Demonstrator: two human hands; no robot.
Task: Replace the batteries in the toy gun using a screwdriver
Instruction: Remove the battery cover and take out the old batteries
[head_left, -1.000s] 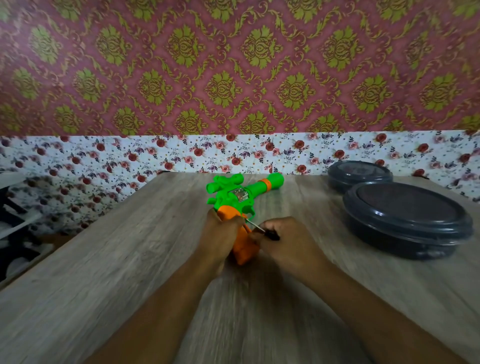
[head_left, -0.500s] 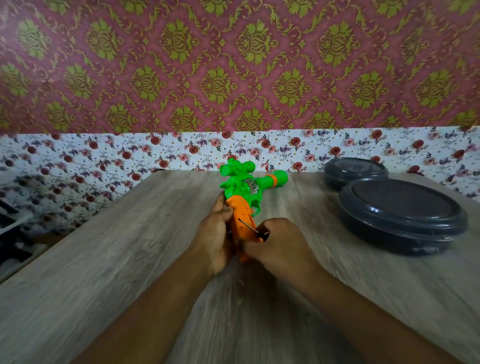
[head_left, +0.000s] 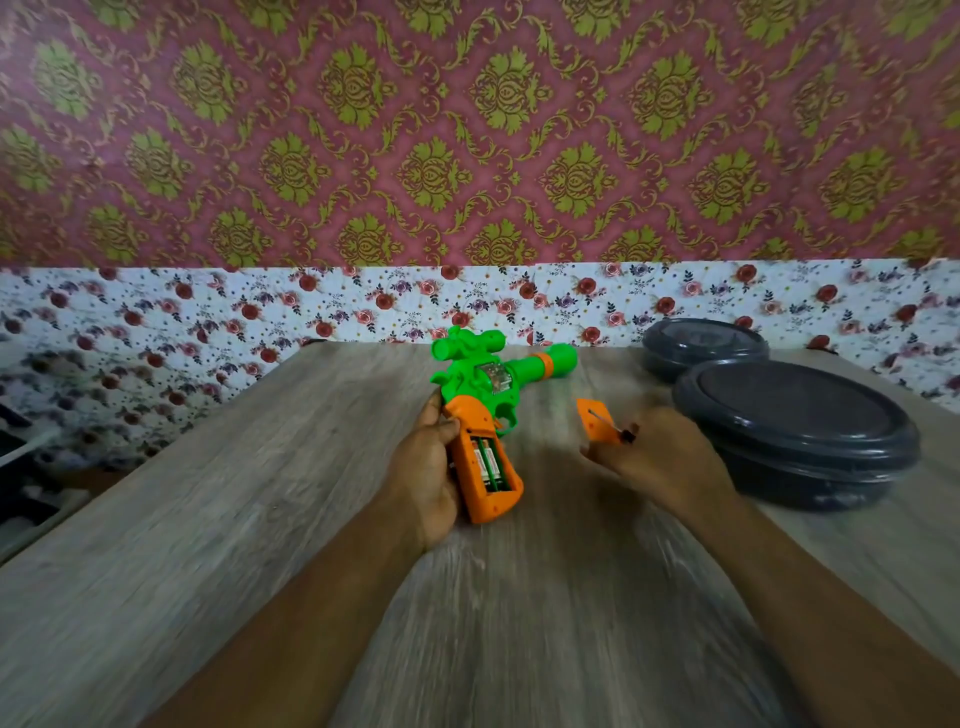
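Observation:
A green toy gun (head_left: 485, 371) with an orange handle (head_left: 493, 501) lies on the wooden table (head_left: 234, 519). My left hand (head_left: 423, 467) grips the handle from the left. The battery compartment is uncovered, and two batteries (head_left: 489, 462) show inside it. My right hand (head_left: 660, 460) is off to the right of the gun and holds the orange battery cover (head_left: 595, 421) together with a small screwdriver (head_left: 613, 428), whose thin shaft lies across the cover.
Two dark round lidded containers stand at the right, a large one (head_left: 795, 431) near my right hand and a smaller one (head_left: 704, 348) behind it. A patterned wall rises just behind the table's far edge. The table's left edge runs diagonally.
The battery cover has come off the handle; my right hand has carried it and the screwdriver away to the right. The batteries are now exposed. My left hand still holds the handle.

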